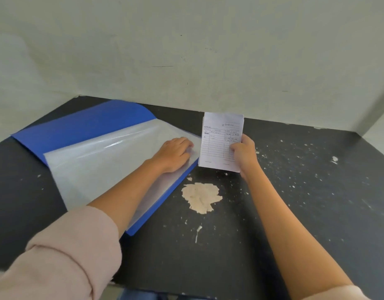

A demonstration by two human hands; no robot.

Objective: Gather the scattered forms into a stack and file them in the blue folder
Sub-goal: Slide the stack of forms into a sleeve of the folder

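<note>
Head: glossy blue folder (78, 124), ruled forms (219, 144)

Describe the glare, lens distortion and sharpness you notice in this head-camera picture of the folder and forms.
Head view: a bright glare streak crosses the clear pocket of the blue folder; head view: the wide lens swells both forearms toward the bottom corners; head view: print on the forms in the right hand is too soft to read.
</note>
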